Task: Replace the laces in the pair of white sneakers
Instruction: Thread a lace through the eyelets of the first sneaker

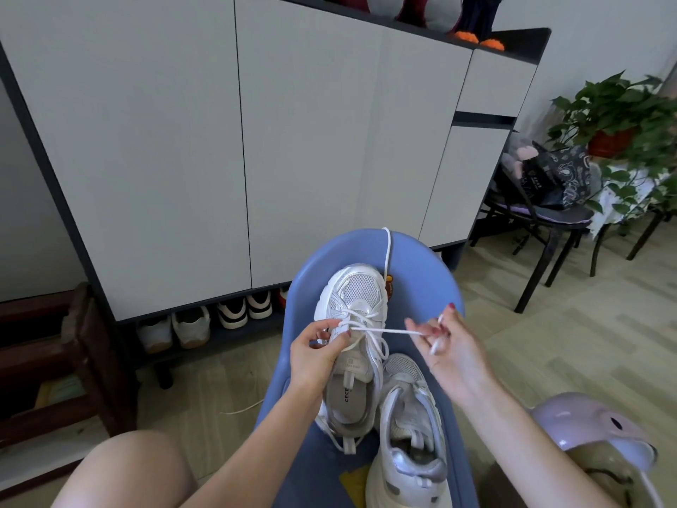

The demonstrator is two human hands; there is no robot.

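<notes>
The laced sneaker [351, 335] is lying on a blue chair seat [414, 284], toe pointing away, and is steadied by the left hand [318, 355], whose fingers are curled around the eyelet row on its left side, thumb pressed near the lace crossing. A white lace [384, 331] is drawn taut from the eyelets just beside the left thumb across to the right hand [445, 341], where it is pinched between thumb and fingers; the remaining fingers are spread loosely, and the lace tip is seen poking out just below the pinch. A second length of lace [387, 251] is trailed from the toe area up over the far edge of the seat. The other sneaker [406, 430] is resting just behind and to the right of the held one, close under the right wrist, with no lace visible in it.

Several risks are judged from here. If the pull to the right is continued without the left hand bracing the shoe, the sneaker could be dragged sideways against its partner. Uneven lengths could result if the free end over the seat edge is drawn through too far. The lace could also be slipped from the light pinch, and tension in the lower crossings would be lost.
</notes>
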